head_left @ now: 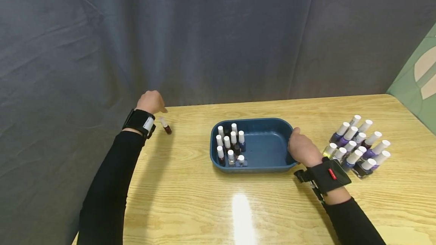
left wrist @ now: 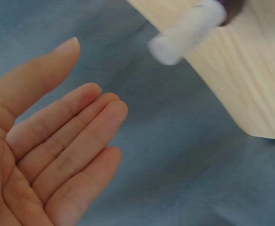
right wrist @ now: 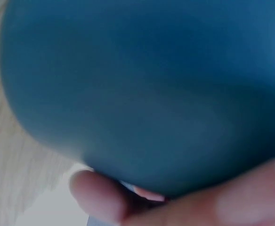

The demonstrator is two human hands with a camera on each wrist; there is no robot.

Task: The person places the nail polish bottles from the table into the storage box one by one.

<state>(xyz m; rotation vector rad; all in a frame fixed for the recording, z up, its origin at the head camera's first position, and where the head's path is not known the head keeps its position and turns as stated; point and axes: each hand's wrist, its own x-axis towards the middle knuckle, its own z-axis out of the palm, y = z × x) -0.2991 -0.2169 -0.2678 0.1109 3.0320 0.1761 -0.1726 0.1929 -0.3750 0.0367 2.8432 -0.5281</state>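
Observation:
At the table's far left edge, my left hand (head_left: 151, 102) is held in the air with nothing in it. Its fingers (left wrist: 74, 155) are extended and the thumb stands apart. Just beside it a small dark nail polish bottle (head_left: 165, 126) with a white cap (left wrist: 189, 30) stands on the table, separate from the hand. My right hand (head_left: 304, 148) grips the right end of a dark blue plastic bin (head_left: 267, 150), its thumb (right wrist: 250, 205) against the wall. Several white-capped nail polish bottles (head_left: 227, 143) stand in the bin's left part.
A cluster of nail polish bottles (head_left: 361, 144), many purple or dark, stands on the table right of the bin, close to my right wrist. A grey cloth (head_left: 221, 41) hangs behind the wooden table (head_left: 190, 207). Green patterned fabric (head_left: 417, 75) shows at the far right.

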